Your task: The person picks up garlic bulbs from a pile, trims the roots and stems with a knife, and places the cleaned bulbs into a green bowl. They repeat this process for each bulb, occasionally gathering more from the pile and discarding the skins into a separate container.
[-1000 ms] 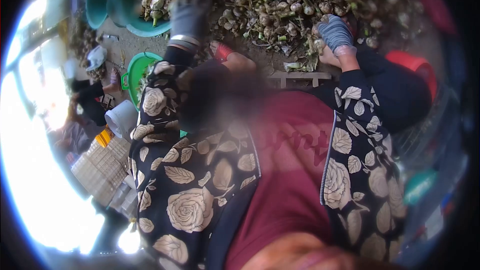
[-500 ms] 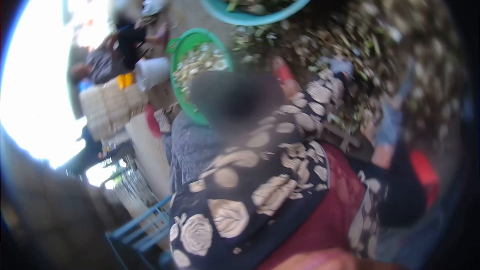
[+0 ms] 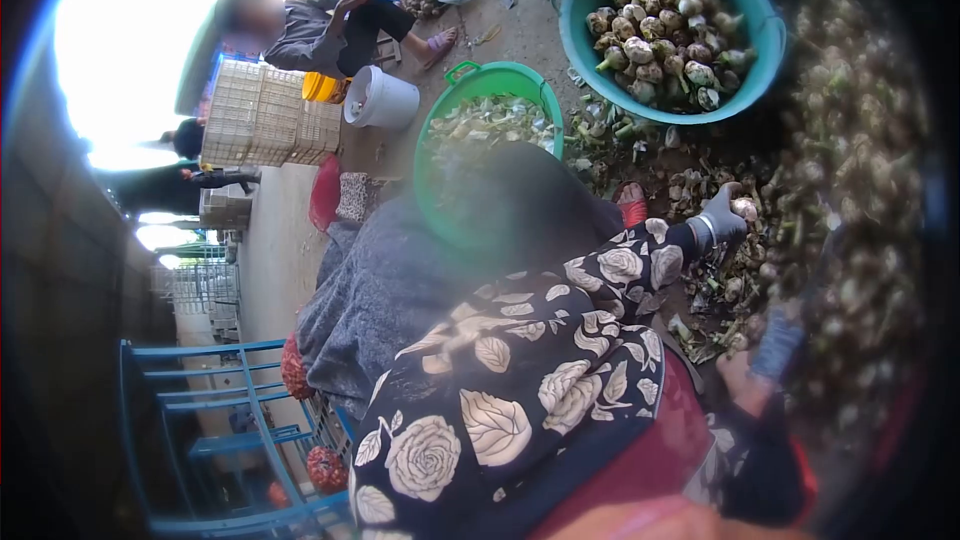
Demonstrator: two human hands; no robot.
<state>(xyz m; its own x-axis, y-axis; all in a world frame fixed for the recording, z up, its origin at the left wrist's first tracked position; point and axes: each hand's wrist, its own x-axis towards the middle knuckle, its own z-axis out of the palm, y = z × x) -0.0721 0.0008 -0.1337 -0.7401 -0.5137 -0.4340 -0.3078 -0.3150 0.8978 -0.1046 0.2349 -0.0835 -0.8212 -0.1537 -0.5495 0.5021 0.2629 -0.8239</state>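
Observation:
My left hand (image 3: 722, 217), in a grey glove below a black sleeve with cream flowers, is closed around a garlic bulb (image 3: 744, 208). It is low, beside a foot in a red sandal (image 3: 631, 204). My right hand (image 3: 776, 342), in a blue-grey glove with a bare wrist, is smeared by motion. From it a thin blade, apparently a knife (image 3: 826, 258), points toward the garlic pile; its handle is hidden. Garlic with stems (image 3: 840, 170) lies heaped along the right side, blurred. Dry skins and cut leaves (image 3: 705, 335) lie under and around both hands.
A green basin (image 3: 462, 80) holds pale garlic pieces. A teal tub (image 3: 570, 50) holds whole bulbs. A white bucket (image 3: 385, 100) stands by stacked crates (image 3: 250, 115), near a seated person (image 3: 315, 35). A blue metal frame (image 3: 250, 410) is at lower left.
The view has swung, moving the basins and the seated person right in the picture, and it is sharper. A bulb now shows in my left hand; my right hand appears lower in view.

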